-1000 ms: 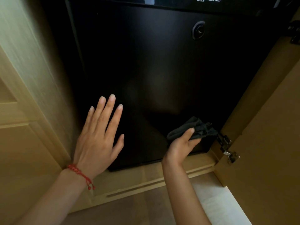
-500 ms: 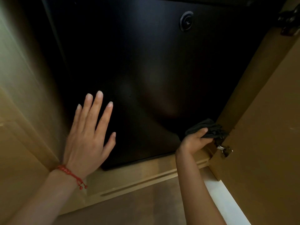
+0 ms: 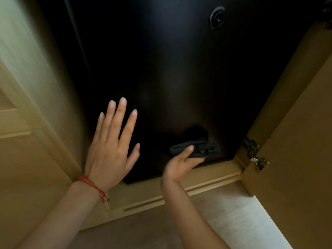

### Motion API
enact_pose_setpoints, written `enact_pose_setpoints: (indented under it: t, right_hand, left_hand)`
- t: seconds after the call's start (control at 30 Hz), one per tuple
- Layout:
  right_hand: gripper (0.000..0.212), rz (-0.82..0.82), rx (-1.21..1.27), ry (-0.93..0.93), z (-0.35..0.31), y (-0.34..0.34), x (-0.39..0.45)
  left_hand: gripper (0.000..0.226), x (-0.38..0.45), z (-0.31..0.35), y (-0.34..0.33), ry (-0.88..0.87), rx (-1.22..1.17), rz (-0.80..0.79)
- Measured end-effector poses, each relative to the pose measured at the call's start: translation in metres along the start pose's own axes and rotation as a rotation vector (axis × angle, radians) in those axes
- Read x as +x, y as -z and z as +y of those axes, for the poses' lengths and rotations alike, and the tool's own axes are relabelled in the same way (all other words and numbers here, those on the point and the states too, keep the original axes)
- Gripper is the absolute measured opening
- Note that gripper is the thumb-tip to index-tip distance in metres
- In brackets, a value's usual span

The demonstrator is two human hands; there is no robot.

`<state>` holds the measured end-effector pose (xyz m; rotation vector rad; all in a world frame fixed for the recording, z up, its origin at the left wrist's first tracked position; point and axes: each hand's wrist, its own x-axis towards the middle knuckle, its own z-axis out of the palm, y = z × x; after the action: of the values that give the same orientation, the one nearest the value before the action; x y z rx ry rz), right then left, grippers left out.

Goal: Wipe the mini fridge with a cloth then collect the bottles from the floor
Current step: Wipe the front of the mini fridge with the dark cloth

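The black mini fridge (image 3: pixel 179 72) stands inside a wooden cabinet, its door closed, with a round lock (image 3: pixel 216 18) near the top right. My left hand (image 3: pixel 112 146) lies flat with fingers spread against the lower left of the fridge door; a red string bracelet is on that wrist. My right hand (image 3: pixel 181 163) grips a crumpled dark cloth (image 3: pixel 199 149) and presses it on the lower middle of the door, just above its bottom edge. No bottles are in view.
The open wooden cabinet door (image 3: pixel 296 141) stands at the right, held by metal hinges (image 3: pixel 255 153). A wooden cabinet side (image 3: pixel 32 97) rises at the left. A wooden base rail (image 3: pixel 179 191) runs under the fridge, with pale floor (image 3: pixel 224 218) below it.
My right hand has slid the cloth leftward from the door's lower right corner by the hinge to the lower middle. My left hand stays flat on the door.
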<state>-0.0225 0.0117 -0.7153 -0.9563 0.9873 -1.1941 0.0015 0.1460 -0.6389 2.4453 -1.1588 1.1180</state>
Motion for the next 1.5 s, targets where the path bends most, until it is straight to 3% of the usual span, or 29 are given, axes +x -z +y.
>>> enact_pose_setpoints:
  t: [0.17, 0.53, 0.73, 1.1, 1.23, 1.33, 1.5]
  right_hand:
    - [0.060, -0.014, 0.057, -0.011, 0.001, -0.012, -0.039]
    - [0.062, -0.049, 0.120, -0.372, -0.051, -0.022, -0.053]
    - [0.060, -0.231, 0.235, -0.230, -0.092, -0.024, -0.073]
    - [0.057, -0.354, 0.246, -0.210, -0.117, -0.017, -0.068]
    - [0.062, -0.376, 0.197, -0.259, -0.110, 0.008, -0.056]
    - [0.053, -0.382, 0.290, -0.301, -0.111, 0.024, -0.036]
    - [0.039, -0.376, 0.461, -0.522, -0.111, 0.043, -0.011]
  left_hand:
    - [0.066, 0.001, 0.000, 0.002, -0.003, -0.015, -0.014]
    - [0.065, 0.000, 0.001, 0.006, 0.026, -0.084, -0.013]
    - [0.067, 0.002, 0.002, 0.008, 0.031, -0.093, -0.023]
    - [0.074, 0.003, 0.003, 0.012, 0.041, -0.121, -0.035]
    - [0.064, 0.001, 0.003, 0.014, 0.042, -0.124, -0.065]
    - [0.063, -0.001, 0.005, 0.015, 0.051, -0.129, -0.086]
    - [0.065, -0.002, 0.015, 0.019, 0.088, -0.159, -0.117]
